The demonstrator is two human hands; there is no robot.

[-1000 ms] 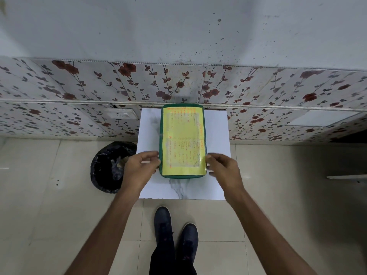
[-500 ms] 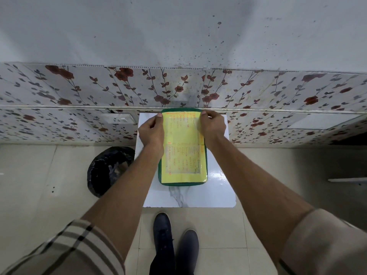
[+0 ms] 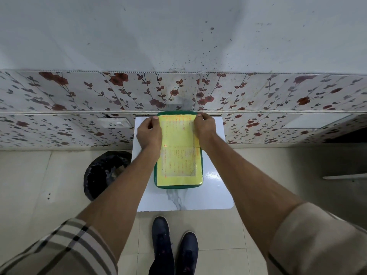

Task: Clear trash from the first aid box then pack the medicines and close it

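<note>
The first aid box is green with a yellow printed label covering its lid. It lies shut on a small white marble-look table against the wall. My left hand grips the box's far left corner, fingers curled over the edge. My right hand holds the far right corner the same way. No medicines or trash show outside the box.
A black-lined waste bin with scraps in it stands on the floor left of the table. A floral-tiled wall with a white socket plate rises right behind the table. My dark shoes stand at the table's near edge.
Both hands slid from the box's near corners up along its sides to the far corners. The box stays in place with its lid down.
</note>
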